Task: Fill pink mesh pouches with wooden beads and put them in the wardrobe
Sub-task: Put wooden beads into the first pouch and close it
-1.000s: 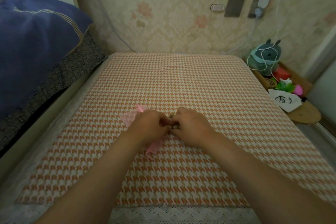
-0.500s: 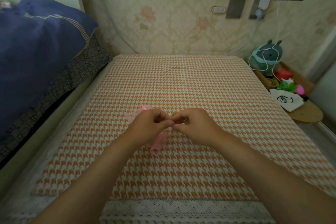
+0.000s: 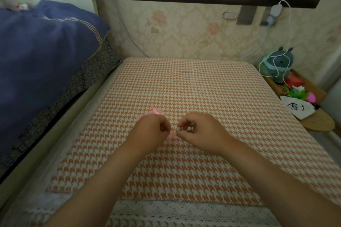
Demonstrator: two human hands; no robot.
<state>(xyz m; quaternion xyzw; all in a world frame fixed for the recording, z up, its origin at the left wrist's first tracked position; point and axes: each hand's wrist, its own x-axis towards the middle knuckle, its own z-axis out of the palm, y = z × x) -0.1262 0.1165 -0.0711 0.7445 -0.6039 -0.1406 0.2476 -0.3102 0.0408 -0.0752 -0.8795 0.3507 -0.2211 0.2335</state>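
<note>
Pinching a wooden bead, right hand faces left hand gripping pink pouch.

The left hand grips a pink mesh pouch while the right hand pinches a wooden bead beside it.

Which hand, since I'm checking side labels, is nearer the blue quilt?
Left. The left hand, gripping the pink pouch, sits on the side toward the blue quilt; the right hand, pinching a wooden bead, lies farther right.
</note>
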